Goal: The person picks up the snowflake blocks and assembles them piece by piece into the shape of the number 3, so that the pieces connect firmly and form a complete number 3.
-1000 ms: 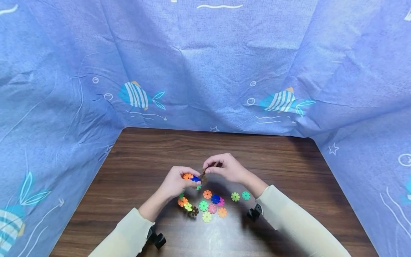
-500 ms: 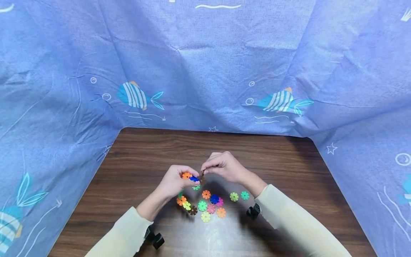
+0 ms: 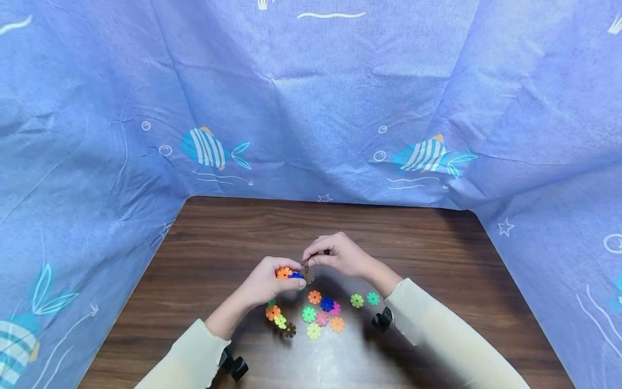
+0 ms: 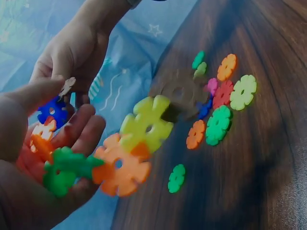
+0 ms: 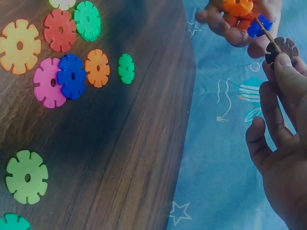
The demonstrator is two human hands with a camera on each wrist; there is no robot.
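Note:
A chain of notched plastic discs is held by my left hand [image 3: 262, 280], which pinches it near a blue disc [image 4: 53, 112] beside an orange disc [image 3: 284, 273]. The chain's other end hangs below the palm: a green disc [image 4: 60, 176], an orange disc [image 4: 122, 172], a yellow disc [image 4: 147, 125] and a brown disc [image 4: 180, 93]. My right hand [image 3: 340, 255] pinches a dark brown disc [image 5: 286, 50] between thumb and finger. A thin brown disc [image 5: 265, 29], seen edge-on, stands between it and the blue one. Both hands are above the table, fingertips close together.
Several loose discs lie on the wooden table [image 3: 233, 221] below the hands, among them a blue disc [image 3: 327, 304] overlapping a magenta disc [image 5: 47, 85]. Farther right are a light green disc [image 3: 357, 300] and a green disc [image 3: 373, 299]. A fish-print cloth [image 3: 311, 135] surrounds the table.
My right fingertips have moved slightly left, closer to the left hand's fingers, with the brown disc still pinched. The left hand has tilted a little, and the chain's hanging end has shifted slightly down.

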